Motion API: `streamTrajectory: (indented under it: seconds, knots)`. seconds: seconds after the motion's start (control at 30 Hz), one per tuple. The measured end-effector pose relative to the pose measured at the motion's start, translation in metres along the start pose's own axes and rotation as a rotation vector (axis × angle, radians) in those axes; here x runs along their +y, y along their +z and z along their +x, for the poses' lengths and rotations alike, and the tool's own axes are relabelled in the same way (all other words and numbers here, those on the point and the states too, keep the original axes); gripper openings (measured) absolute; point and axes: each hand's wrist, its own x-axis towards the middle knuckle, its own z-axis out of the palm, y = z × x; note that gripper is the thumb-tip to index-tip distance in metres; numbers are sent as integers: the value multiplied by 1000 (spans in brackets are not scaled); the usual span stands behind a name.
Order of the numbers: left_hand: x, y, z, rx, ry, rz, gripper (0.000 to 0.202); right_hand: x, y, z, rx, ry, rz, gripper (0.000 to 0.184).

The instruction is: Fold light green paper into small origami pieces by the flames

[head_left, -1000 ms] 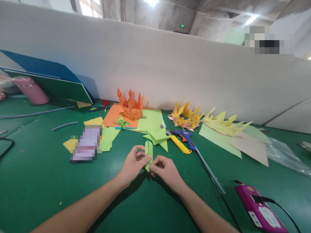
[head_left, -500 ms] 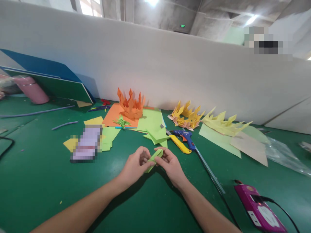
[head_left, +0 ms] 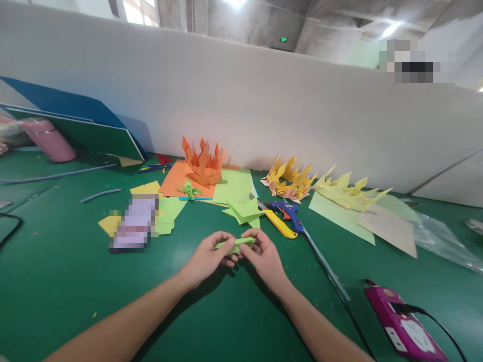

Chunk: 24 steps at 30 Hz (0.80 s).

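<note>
Between my two hands is a small folded strip of light green paper (head_left: 238, 245), held nearly level above the green table. My left hand (head_left: 212, 255) pinches its left part, thumb on top and fingers beneath. On the right part, the thumb and fingers of my right hand (head_left: 264, 256) are closed too. Just beyond my hands lie folded light green paper pieces (head_left: 243, 212). A yellow utility knife (head_left: 279, 224) and a blue glue gun (head_left: 290, 213) rest to the right of them.
Behind stand an orange paper crown (head_left: 206, 163), a golden paper crown (head_left: 290, 182) and a pale yellow one (head_left: 350, 191). A blurred phone (head_left: 135, 221) lies left, a pink bottle (head_left: 49, 140) farther back. At front right is a magenta power strip (head_left: 403, 322) with a cable.
The folded green paper has turned from a steep slant to nearly level. My left fingers have shifted around its left end; my right hand has barely moved.
</note>
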Motion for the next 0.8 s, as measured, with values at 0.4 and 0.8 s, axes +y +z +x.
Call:
streamTrajectory:
  seconds: [0.4,0.8]
  knots:
    - [1,-1,0,126,23,-25,32,-4,4,0,16,-164,-252,12]
    - [3,-1,-2,241,78,-8,37,3,16,10,40,-176,-224,10]
